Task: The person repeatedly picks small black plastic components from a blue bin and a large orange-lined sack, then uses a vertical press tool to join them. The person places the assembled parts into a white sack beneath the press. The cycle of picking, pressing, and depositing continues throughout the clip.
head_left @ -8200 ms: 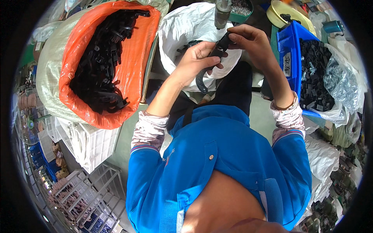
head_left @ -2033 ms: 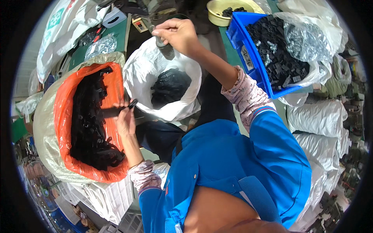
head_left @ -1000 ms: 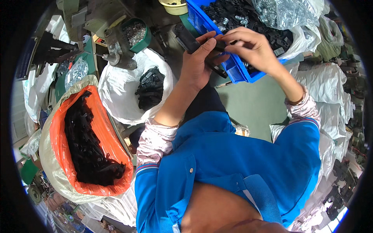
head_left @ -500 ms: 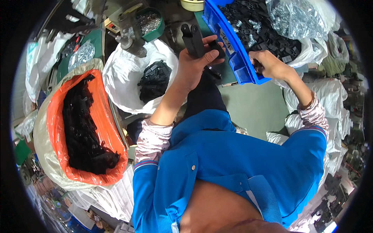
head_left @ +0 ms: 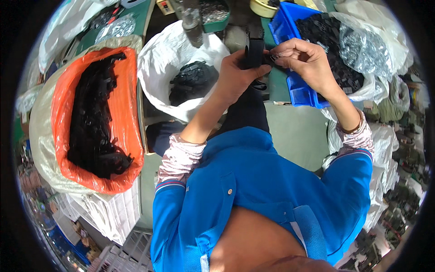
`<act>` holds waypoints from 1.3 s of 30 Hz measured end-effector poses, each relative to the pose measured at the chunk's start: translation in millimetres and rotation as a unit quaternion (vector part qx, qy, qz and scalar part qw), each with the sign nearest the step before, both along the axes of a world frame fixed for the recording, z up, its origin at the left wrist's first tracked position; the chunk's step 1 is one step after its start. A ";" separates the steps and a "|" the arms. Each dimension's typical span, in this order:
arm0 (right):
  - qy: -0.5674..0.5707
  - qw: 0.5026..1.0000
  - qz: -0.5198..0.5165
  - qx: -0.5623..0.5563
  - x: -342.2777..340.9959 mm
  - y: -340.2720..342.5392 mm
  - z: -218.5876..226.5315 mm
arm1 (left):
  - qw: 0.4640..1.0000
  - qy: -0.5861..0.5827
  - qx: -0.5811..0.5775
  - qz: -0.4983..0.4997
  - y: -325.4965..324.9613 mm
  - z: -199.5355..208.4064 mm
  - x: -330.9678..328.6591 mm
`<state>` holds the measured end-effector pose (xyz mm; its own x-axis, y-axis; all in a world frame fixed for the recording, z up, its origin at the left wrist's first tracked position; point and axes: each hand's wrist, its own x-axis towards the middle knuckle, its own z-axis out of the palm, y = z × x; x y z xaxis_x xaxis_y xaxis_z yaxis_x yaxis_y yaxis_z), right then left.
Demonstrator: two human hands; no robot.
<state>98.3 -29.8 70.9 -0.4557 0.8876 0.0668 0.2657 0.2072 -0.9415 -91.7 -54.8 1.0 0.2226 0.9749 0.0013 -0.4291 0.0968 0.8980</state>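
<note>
My left hand [head_left: 238, 75] grips a black channel-shaped plastic part [head_left: 255, 52], held upright between thumb and fingers. Beside it, my right hand [head_left: 308, 63] pinches a small coiled metal spring [head_left: 276, 55] close to that part. Fingers partly hide whatever else may be in the left hand. Just beyond the right hand stands a blue plastic bin [head_left: 297, 90]. It holds many small black plastic pieces [head_left: 319, 29], and a clear bag of shiny metal springs [head_left: 364, 50] lies over them.
Left of my hands, a white sack [head_left: 152, 56] holds black parts [head_left: 192, 81]. Farther left, an orange-lined sack [head_left: 129, 140] is filled with long black parts [head_left: 90, 122]. A green tub [head_left: 213, 27] of small metal bits and a yellow bowl [head_left: 261, 10] sit at the back.
My right hand has come out of the blue bin and moved left with a spring. My left hand has turned the black part and shifted slightly right and down, as the whole view has shifted.
</note>
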 end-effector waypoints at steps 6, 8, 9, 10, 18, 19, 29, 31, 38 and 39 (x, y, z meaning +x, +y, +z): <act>-0.080 0.981 0.072 0.162 -32.4 12.8 -0.9 | 0.998 0.041 0.031 0.043 -5.9 -9.6 -25.7; -0.104 0.974 0.084 0.183 -38.6 14.0 1.4 | 0.996 0.052 0.021 0.062 -8.4 -5.7 -31.3; -0.126 0.977 0.068 0.155 -43.0 13.8 3.5 | 0.996 0.058 0.017 0.070 -9.5 -3.4 -33.9; -0.149 0.979 0.052 0.128 -47.6 13.8 5.8 | 0.995 0.062 0.022 0.075 -10.1 -1.8 -36.3; -0.131 0.957 0.124 0.227 -58.7 20.5 0.6 | 0.986 0.087 0.049 0.131 -13.4 -3.0 -43.6; -0.134 0.951 0.122 0.251 -61.1 20.6 -0.8 | 0.985 0.082 0.061 0.140 -13.6 -4.1 -43.0; 0.148 0.988 -0.026 -0.032 -71.4 -1.1 -36.8 | 0.982 -0.057 0.044 0.176 -18.1 -4.9 -43.5; 0.146 0.987 0.000 -0.070 -78.4 -16.0 -59.2 | 0.977 -0.033 0.057 0.204 -16.9 -7.7 -43.7; 0.226 0.956 -0.049 -0.178 -71.6 -11.3 -77.6 | 0.943 0.185 0.175 0.215 -6.0 -28.6 -64.9; 0.229 0.955 -0.046 -0.182 -71.2 -10.1 -77.5 | 0.921 0.215 0.231 0.229 -2.3 -29.4 -67.5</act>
<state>27.1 -39.9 -6.6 -0.3724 0.9246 -0.0804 -0.1892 -0.1605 -0.9687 -159.2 -57.1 -28.4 -0.1354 0.8840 0.4473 0.0744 -0.4412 0.8943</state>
